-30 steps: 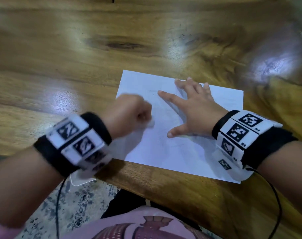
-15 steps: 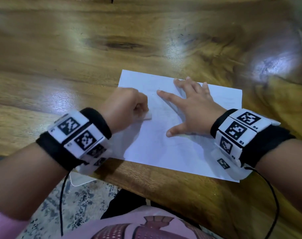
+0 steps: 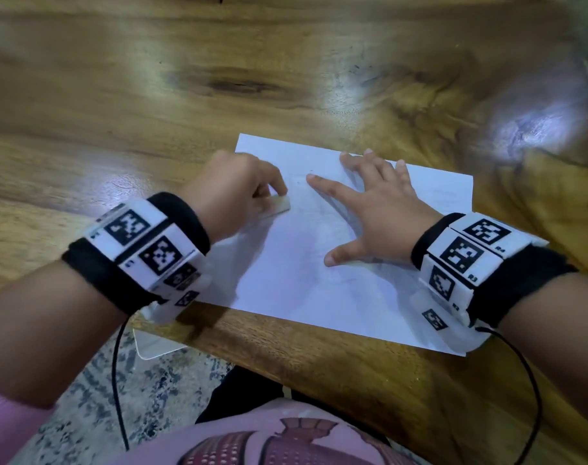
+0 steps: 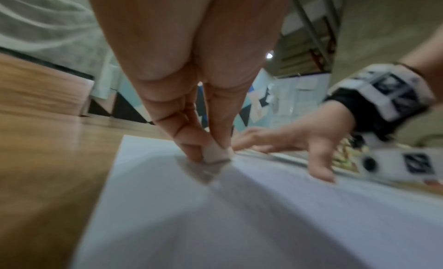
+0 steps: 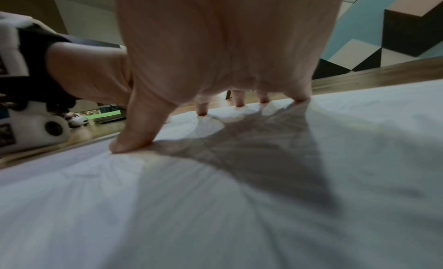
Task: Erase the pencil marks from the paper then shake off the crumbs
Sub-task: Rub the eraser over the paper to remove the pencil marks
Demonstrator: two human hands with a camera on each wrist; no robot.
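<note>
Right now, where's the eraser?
Head view: the eraser is pinched in the left hand, on the paper near its left edge.

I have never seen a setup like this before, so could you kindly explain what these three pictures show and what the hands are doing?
No robot here: a person wears a head camera and one camera on each wrist, strapped on with patterned bands. The head view looks down at a wooden table with a white paper on it. The left hand pinches a small white eraser against the sheet; the left wrist view shows that up close. The right hand lies spread flat, pressing the paper down, as the right wrist view shows from underneath.
</note>
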